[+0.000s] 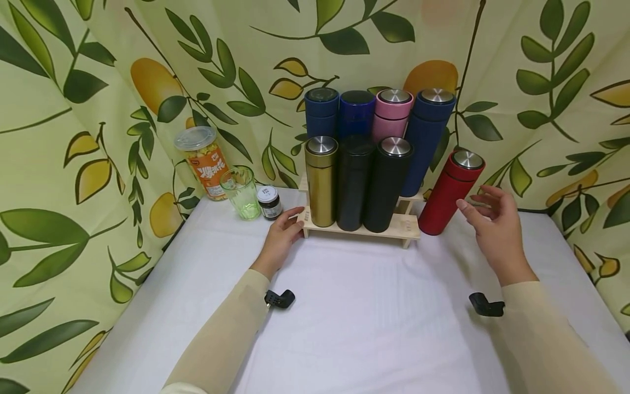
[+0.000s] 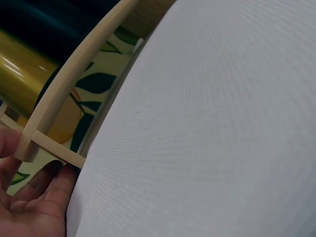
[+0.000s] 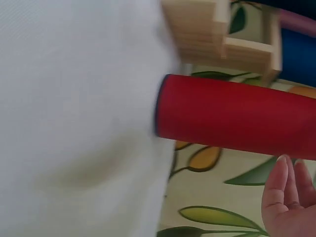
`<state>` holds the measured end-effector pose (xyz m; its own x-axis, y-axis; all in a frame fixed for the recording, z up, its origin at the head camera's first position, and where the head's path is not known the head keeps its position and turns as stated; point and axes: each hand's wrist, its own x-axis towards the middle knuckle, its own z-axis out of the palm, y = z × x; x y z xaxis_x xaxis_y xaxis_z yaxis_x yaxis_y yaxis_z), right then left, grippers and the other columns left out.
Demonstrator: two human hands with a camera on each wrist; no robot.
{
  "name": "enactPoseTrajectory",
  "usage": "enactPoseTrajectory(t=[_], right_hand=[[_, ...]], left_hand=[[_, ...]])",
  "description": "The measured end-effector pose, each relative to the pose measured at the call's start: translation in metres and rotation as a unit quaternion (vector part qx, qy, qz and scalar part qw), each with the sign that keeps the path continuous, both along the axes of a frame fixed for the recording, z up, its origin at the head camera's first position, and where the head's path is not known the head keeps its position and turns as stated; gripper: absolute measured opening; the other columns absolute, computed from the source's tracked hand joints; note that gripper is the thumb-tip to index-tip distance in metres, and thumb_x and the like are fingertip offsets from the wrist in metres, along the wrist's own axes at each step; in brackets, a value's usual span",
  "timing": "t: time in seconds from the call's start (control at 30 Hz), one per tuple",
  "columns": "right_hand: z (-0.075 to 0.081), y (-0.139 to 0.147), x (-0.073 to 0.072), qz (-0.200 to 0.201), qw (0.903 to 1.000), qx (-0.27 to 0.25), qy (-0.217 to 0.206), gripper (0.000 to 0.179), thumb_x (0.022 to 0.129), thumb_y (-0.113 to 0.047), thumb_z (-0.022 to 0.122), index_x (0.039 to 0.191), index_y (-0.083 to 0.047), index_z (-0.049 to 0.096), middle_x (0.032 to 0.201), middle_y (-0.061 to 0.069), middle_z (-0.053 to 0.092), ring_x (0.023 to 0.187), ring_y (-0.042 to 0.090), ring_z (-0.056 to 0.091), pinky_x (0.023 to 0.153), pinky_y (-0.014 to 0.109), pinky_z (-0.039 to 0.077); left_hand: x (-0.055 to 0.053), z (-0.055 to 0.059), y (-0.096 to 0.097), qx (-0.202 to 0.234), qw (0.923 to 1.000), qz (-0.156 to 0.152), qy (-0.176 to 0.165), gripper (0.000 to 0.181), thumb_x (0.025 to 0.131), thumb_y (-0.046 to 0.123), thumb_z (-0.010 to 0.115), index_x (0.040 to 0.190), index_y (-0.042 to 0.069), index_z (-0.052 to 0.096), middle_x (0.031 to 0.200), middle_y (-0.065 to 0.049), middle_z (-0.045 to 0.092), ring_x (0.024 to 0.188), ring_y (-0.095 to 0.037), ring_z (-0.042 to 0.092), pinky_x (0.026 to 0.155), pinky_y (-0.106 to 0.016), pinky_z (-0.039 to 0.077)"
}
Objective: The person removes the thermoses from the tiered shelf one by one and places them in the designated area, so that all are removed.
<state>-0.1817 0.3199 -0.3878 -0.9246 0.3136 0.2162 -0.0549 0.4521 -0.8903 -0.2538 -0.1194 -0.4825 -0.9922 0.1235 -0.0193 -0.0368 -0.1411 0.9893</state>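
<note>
A two-tier wooden rack [image 1: 361,229] holds several thermos bottles, among them a gold one [image 1: 322,189] and a black one [image 1: 388,191] on the lower step. My left hand [image 1: 281,238] grips the rack's left end; in the left wrist view its fingers [image 2: 58,192] lie around the corner by the leg. Right of the rack, a red thermos bottle [image 1: 449,197] with a silver lid stands on the table. My right hand [image 1: 498,232] is beside it, fingers loosely bent and holding nothing. Whether its fingertips touch the red bottle [image 3: 232,113] I cannot tell.
Left of the rack stand a small dark jar with a white lid [image 1: 269,203], a green glass [image 1: 242,196] and a snack tub [image 1: 204,164]. Behind the upper row of bottles, such as the pink one [image 1: 392,117], hangs a leaf-patterned cloth [image 1: 236,49]. White cloth covers the table [image 1: 364,317].
</note>
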Motion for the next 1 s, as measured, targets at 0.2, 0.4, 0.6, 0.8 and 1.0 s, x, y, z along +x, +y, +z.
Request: enactPoseTrajectory(t=[0.2, 0.4, 0.6, 0.8, 1.0], right_hand=[[0.013, 0.0, 0.007, 0.027, 0.9973, -0.044, 0.052, 0.042, 0.109, -0.02, 0.069, 0.149, -0.016, 0.056, 0.127, -0.005, 0.064, 0.108, 0.007, 0.066, 0.084, 0.011, 0.056], [0.02, -0.016, 0.011, 0.092, 0.9855, -0.106, 0.095, 0.045, 0.11, -0.017, 0.067, 0.152, -0.006, 0.053, 0.129, 0.003, 0.068, 0.111, 0.014, 0.069, 0.087, 0.014, 0.058], [0.027, -0.034, 0.01, 0.174, 0.9641, -0.168, 0.11, 0.042, 0.111, -0.015, 0.064, 0.15, -0.006, 0.052, 0.134, 0.011, 0.066, 0.119, 0.021, 0.067, 0.092, 0.018, 0.058], [0.026, -0.055, 0.0, 0.2, 0.9656, -0.141, 0.087, 0.047, 0.111, -0.014, 0.064, 0.154, -0.008, 0.048, 0.141, 0.013, 0.059, 0.125, 0.02, 0.062, 0.097, 0.017, 0.055], [0.017, -0.076, -0.014, 0.211, 0.9697, -0.106, 0.063, 0.06, 0.109, -0.012, 0.069, 0.161, -0.006, 0.04, 0.149, 0.017, 0.052, 0.132, 0.028, 0.055, 0.1, 0.016, 0.052]], left_hand=[[0.0, 0.001, 0.001, 0.005, 1.0, 0.003, 0.002, 0.046, 0.109, 0.002, 0.058, 0.155, 0.004, 0.057, 0.155, -0.024, 0.051, 0.141, -0.033, 0.053, 0.114, -0.046, 0.051], [0.0, 0.0, 0.001, 0.009, 0.9999, 0.003, 0.003, 0.047, 0.108, 0.001, 0.058, 0.155, 0.002, 0.057, 0.154, -0.024, 0.052, 0.14, -0.033, 0.054, 0.113, -0.044, 0.052], [0.0, 0.001, 0.002, 0.011, 0.9999, 0.003, 0.001, 0.046, 0.108, 0.001, 0.058, 0.154, 0.002, 0.057, 0.154, -0.025, 0.052, 0.14, -0.035, 0.054, 0.114, -0.045, 0.051], [0.001, 0.002, 0.002, 0.012, 0.9999, 0.003, 0.0, 0.046, 0.108, 0.0, 0.058, 0.154, 0.002, 0.057, 0.156, -0.025, 0.05, 0.141, -0.034, 0.053, 0.114, -0.046, 0.051], [0.0, 0.001, 0.002, 0.008, 1.0, 0.002, 0.004, 0.046, 0.108, 0.001, 0.059, 0.154, 0.002, 0.058, 0.155, -0.024, 0.052, 0.14, -0.034, 0.054, 0.113, -0.044, 0.052]])
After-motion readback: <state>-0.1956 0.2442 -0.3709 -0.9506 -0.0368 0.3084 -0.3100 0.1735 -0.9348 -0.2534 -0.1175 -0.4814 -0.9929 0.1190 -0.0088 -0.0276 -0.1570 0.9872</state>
